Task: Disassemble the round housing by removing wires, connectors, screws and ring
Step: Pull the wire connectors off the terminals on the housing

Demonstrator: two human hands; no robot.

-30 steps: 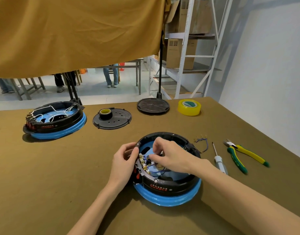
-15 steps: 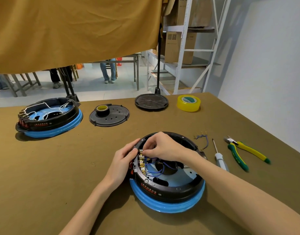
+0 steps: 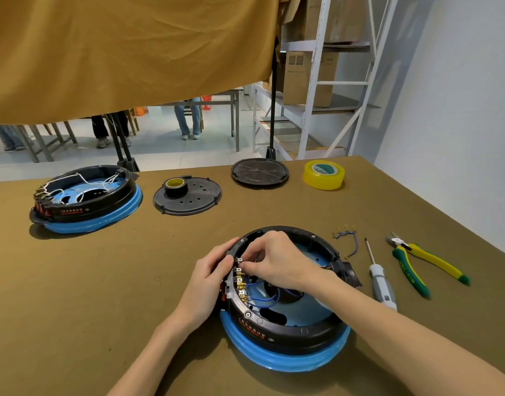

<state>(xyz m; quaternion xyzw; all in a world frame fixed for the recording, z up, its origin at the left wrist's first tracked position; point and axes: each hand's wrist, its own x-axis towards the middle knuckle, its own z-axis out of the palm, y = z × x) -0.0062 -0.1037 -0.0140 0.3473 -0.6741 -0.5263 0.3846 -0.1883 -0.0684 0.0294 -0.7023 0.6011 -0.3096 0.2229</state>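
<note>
So the round housing [image 3: 285,318] sits lower center of the frame on the counter [image 3: 103,281], black ring on a blue base. Left hand [image 3: 210,277] grips its left rim, fingers curled round the edge. Right hand [image 3: 274,260] reaches inside, fingertips pinching one of the connectors [image 3: 240,277] at the top of the row, blue wires [image 3: 262,295] trailing below. Off to the right: a loose wire bundle [image 3: 347,238], screwdriver [image 3: 379,278], pliers [image 3: 422,264]. A second housing [image 3: 83,198] sits upper left.
</note>
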